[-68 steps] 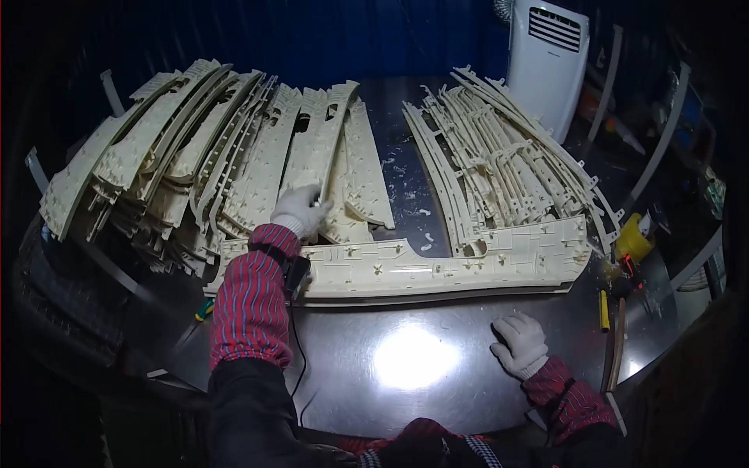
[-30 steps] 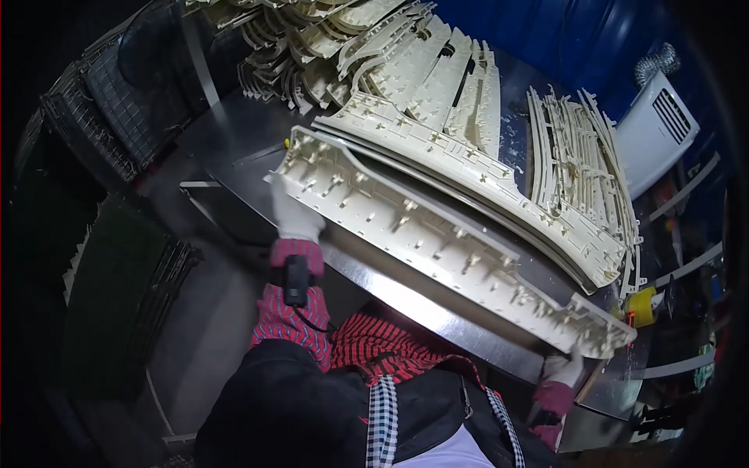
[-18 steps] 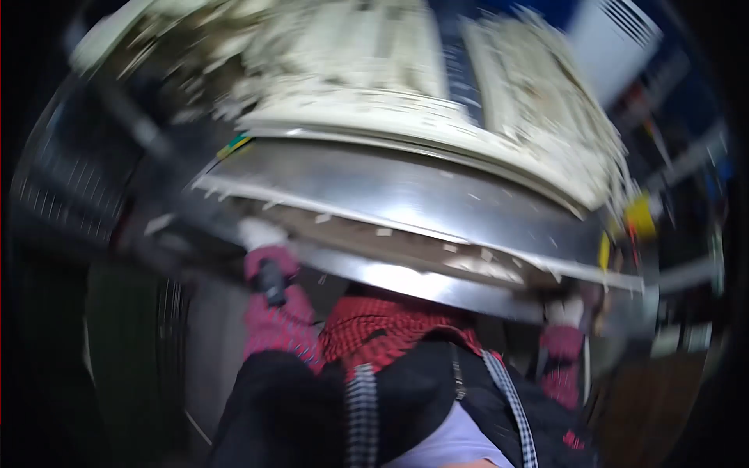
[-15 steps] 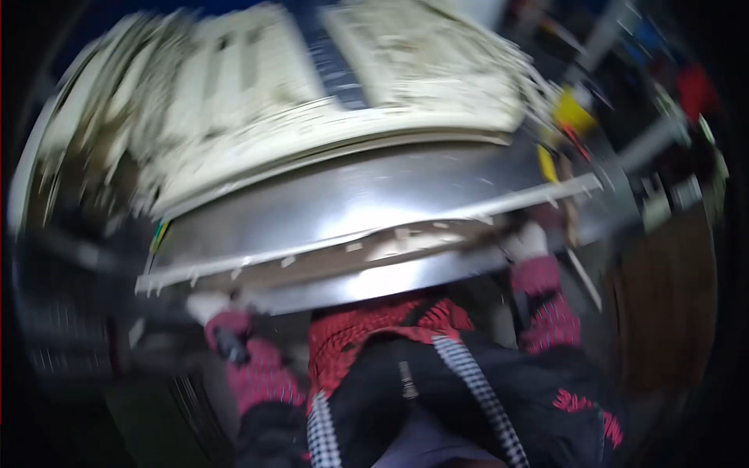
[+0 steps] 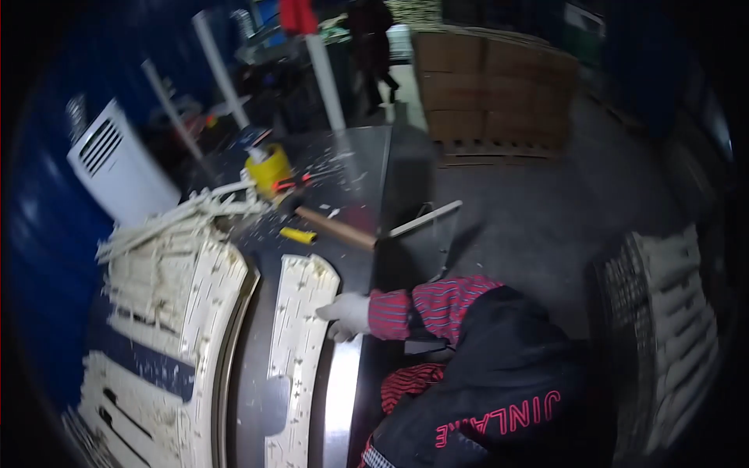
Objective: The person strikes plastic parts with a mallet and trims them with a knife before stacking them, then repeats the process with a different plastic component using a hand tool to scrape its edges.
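As it lies along our edge of the tabletop [image 5: 256, 374], the long cream panel [image 5: 298, 331] runs out of view at the bottom, with a rounded notch on its inner side. Our gloved right hand [image 5: 347, 313] is at its outer edge near the rounded end, fingers curled; we cannot tell whether they pinch the rim or only touch it. Our left hand is out of view. We judge the panel light and fairly stiff, though such length may flex, smooth faces may slip under gloves, and the small raised clips could snap. We would hold the plain long edge toward both ends. Apart from it lie nested panels [image 5: 211, 327] beside a heap of narrow strips [image 5: 148, 281]. Past the rounded end are a yellow stick [image 5: 299, 235] and a brown strip [image 5: 337, 227]; farther off stand stacked cardboard boxes [image 5: 491, 93].
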Action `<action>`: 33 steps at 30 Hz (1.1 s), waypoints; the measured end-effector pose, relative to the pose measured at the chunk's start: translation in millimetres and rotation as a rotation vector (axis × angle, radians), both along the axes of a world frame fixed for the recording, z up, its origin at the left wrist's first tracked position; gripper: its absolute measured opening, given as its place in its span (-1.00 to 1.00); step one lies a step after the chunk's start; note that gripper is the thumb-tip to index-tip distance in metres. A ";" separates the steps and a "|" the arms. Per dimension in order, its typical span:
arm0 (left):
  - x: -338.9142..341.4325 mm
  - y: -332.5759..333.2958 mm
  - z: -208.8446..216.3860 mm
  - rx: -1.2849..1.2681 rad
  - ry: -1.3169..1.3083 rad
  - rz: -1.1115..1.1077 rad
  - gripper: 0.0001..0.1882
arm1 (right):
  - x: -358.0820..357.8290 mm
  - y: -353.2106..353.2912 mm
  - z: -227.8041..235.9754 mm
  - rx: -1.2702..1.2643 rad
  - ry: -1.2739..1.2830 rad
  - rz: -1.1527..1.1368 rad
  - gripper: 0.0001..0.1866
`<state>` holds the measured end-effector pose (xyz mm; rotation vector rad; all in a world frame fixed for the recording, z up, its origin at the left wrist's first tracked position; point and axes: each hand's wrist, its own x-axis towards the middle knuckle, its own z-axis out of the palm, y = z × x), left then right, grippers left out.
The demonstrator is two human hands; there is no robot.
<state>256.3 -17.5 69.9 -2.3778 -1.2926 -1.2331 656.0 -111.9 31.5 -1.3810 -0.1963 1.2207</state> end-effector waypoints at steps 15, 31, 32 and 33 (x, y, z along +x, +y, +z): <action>8.0 -9.3 12.3 -0.069 0.546 -0.038 -0.66 | 0.8 21.6 62.1 -0.089 -0.296 0.659 -0.61; 16.4 18.9 7.5 -0.279 0.208 -0.141 -0.75 | 45.1 354.0 175.0 -0.105 -1.682 0.683 -0.43; 14.6 19.5 8.8 -0.245 0.210 -0.148 -0.77 | 24.2 374.2 170.0 -0.083 -1.686 0.712 -0.43; 15.0 17.7 12.9 -0.204 0.221 -0.161 -0.79 | 2.2 386.5 167.9 -0.050 -1.749 0.859 -0.44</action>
